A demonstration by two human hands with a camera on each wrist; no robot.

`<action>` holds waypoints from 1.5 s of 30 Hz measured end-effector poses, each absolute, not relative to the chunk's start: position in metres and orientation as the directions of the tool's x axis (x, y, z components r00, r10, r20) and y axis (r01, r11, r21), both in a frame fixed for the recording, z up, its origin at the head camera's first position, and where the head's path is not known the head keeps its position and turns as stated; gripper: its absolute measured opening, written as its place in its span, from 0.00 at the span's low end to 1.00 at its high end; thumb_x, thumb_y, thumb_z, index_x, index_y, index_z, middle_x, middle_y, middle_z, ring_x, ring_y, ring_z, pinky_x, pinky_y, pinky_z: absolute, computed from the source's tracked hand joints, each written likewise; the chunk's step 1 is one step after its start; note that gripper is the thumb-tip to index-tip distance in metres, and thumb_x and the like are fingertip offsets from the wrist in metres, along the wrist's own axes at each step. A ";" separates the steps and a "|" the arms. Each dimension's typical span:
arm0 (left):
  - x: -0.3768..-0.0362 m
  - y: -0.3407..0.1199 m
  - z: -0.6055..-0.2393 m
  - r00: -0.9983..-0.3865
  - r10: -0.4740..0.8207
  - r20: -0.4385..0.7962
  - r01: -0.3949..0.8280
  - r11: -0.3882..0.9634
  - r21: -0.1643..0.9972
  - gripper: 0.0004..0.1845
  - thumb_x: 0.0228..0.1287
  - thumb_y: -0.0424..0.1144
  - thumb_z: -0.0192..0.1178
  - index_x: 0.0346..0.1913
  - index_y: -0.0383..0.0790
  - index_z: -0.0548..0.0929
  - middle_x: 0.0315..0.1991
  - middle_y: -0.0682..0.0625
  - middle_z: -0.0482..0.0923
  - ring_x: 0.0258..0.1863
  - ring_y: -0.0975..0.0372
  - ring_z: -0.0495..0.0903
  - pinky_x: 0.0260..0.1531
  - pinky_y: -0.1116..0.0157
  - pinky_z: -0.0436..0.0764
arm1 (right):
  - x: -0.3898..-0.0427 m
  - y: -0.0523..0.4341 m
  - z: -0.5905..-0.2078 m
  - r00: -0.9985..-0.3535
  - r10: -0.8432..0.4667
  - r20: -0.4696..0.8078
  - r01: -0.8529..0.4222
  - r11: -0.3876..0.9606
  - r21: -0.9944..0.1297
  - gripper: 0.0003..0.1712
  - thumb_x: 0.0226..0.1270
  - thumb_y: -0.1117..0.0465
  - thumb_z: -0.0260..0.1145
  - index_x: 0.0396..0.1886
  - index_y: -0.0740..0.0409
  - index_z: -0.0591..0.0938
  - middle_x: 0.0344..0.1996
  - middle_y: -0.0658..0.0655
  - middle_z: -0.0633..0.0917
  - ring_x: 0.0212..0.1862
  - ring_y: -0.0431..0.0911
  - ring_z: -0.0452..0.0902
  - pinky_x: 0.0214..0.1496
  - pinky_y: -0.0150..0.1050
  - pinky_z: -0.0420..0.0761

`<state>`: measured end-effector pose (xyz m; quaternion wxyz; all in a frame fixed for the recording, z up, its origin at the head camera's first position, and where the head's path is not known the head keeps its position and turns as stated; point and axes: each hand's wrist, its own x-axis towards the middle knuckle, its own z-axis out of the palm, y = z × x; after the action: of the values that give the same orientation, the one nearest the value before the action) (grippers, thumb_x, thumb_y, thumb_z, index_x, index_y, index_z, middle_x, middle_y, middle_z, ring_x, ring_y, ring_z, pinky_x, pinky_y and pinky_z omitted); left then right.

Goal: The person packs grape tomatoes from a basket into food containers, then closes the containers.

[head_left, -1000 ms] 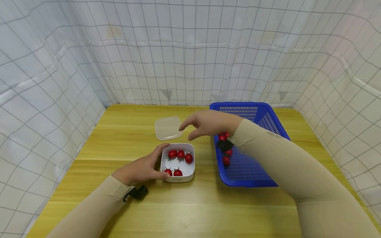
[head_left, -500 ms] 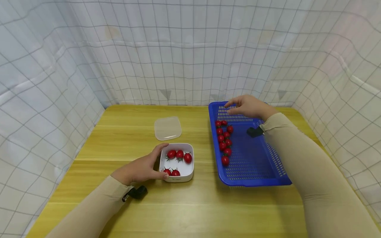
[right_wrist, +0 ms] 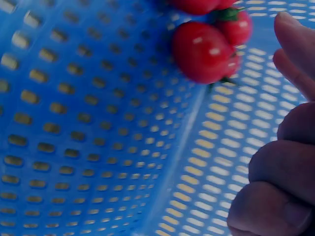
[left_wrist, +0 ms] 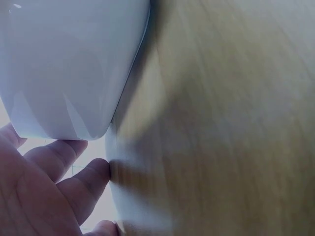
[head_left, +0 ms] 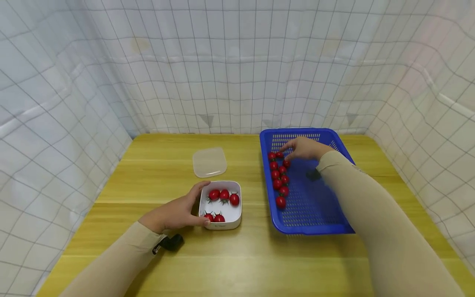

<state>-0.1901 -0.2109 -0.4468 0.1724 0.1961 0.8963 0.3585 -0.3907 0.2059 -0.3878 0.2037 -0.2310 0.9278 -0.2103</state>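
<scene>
A white square food container (head_left: 231, 212) stands on the table with several cherry tomatoes (head_left: 219, 218) inside. My left hand (head_left: 174, 212) grips its left side, the thumb at the front wall and the index finger at the back corner. In the left wrist view, fingers (left_wrist: 56, 155) touch the container's wall. My right hand (head_left: 306, 148) is inside the blue basket (head_left: 276, 222), at the far end of a row of cherry tomatoes (head_left: 275, 174). Its thumb and index finger are apart beside the farthest ones, while the other fingers bend inward. The right wrist view shows clustered tomatoes (right_wrist: 202, 51) just off the fingertips.
A clear square lid (head_left: 209, 162) lies flat behind the container. The wooden table (head_left: 222, 264) is bounded at the back and sides by a white gridded curtain (head_left: 230, 74). The basket's raised rim stands to the right of the container.
My right hand has moved from above the lid area rightward over the basket, then down among the far tomatoes. My left hand keeps its place on the container.
</scene>
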 end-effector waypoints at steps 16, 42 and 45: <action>-0.188 -0.208 -0.452 -0.864 0.467 -0.190 0.206 0.671 0.713 0.60 0.59 0.57 0.76 0.83 0.54 0.45 0.78 0.36 0.61 0.73 0.44 0.70 0.75 0.39 0.65 | -0.397 0.200 -0.421 -0.831 -0.485 -0.272 -0.346 0.834 -0.430 0.27 0.72 0.62 0.70 0.70 0.56 0.81 0.65 0.64 0.84 0.59 0.55 0.83 0.70 0.57 0.77; -0.186 -0.210 -0.451 -0.871 0.456 -0.184 0.210 0.682 0.700 0.60 0.59 0.58 0.76 0.83 0.54 0.45 0.77 0.36 0.63 0.71 0.45 0.71 0.74 0.38 0.66 | -0.404 0.194 -0.432 -0.849 -0.456 -0.266 -0.358 0.868 -0.345 0.23 0.69 0.60 0.73 0.63 0.57 0.86 0.60 0.62 0.87 0.58 0.55 0.85 0.69 0.56 0.78; -0.187 -0.211 -0.450 -0.870 0.458 -0.179 0.209 0.674 0.708 0.60 0.60 0.57 0.75 0.83 0.54 0.44 0.78 0.36 0.61 0.72 0.45 0.70 0.75 0.38 0.66 | -0.406 0.193 -0.428 -0.848 -0.460 -0.263 -0.359 0.863 -0.354 0.24 0.68 0.60 0.73 0.63 0.57 0.86 0.59 0.63 0.87 0.57 0.55 0.85 0.68 0.56 0.78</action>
<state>-0.1870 -0.2109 -0.4501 0.1740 0.1858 0.8983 0.3581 -0.4063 0.1931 -0.4284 0.1717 -0.2157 0.9498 -0.1476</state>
